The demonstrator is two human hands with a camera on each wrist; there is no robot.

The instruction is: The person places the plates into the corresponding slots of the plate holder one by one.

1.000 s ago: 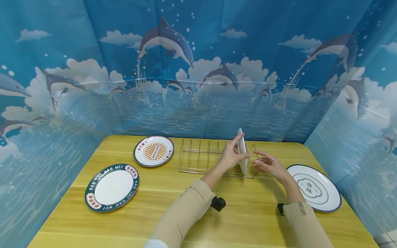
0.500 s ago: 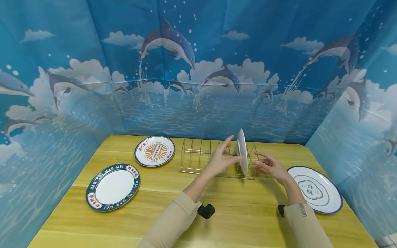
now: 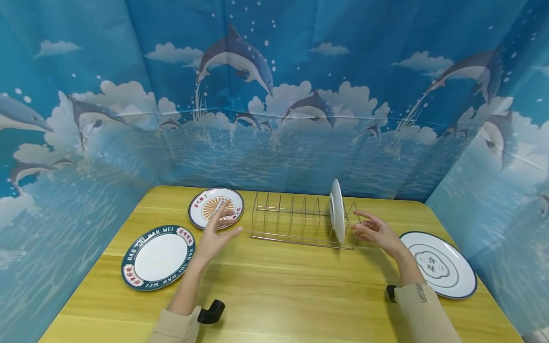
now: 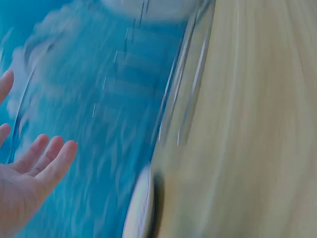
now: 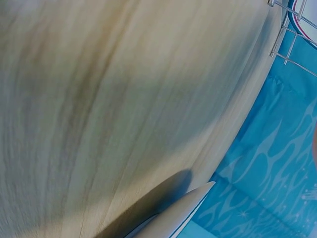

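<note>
My left hand (image 3: 214, 240) is in the air with fingers spread and nothing in it, overlapping the lower edge of a small plate with an orange sunburst (image 3: 206, 202) in the head view. In the left wrist view the left hand's fingers (image 4: 57, 158) are apart from everything. My right hand (image 3: 377, 233) stays at the right end of a wire plate rack (image 3: 279, 238), loosely bent, its fingertips right at the end wire. A white plate (image 3: 338, 212) stands upright in the rack near that end. The right wrist view shows only a sliver of the right hand.
A green-rimmed plate (image 3: 158, 257) lies flat at the left of the wooden table (image 3: 291, 295). On the right, beside the right forearm, lies a white plate with a dark blue rim (image 3: 450, 271). A dolphin-print curtain (image 3: 274, 143) hangs behind and at both sides.
My left hand has let go of the upright plate and swept left to the sunburst plate. The plate stays standing in the rack. My right hand has barely moved.
</note>
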